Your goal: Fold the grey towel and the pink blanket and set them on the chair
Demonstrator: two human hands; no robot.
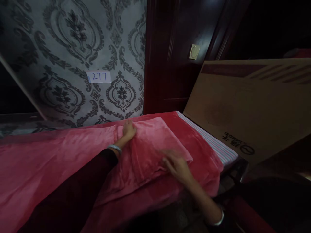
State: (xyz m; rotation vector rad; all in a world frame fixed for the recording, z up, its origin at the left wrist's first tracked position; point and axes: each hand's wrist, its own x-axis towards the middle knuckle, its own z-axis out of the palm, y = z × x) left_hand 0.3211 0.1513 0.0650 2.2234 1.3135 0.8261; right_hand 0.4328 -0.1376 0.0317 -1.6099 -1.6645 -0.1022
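Observation:
A pink pillow (152, 142) lies at the head of a bed covered with a pink-red fleece blanket (48, 161). My left hand (128, 130) rests on the pillow's far left corner, fingers bent over the fabric; a silver bangle circles that wrist. My right hand (176, 163) lies on the pillow's near right part, blurred by motion, fingers spread flat on the cloth. Neither hand lifts anything clear of the bed.
A striped mattress edge (213, 142) shows at the right. A large cardboard sheet (252, 106) leans over it. Behind are patterned wallpaper with a "277" label (98, 76) and a dark wooden door (179, 55).

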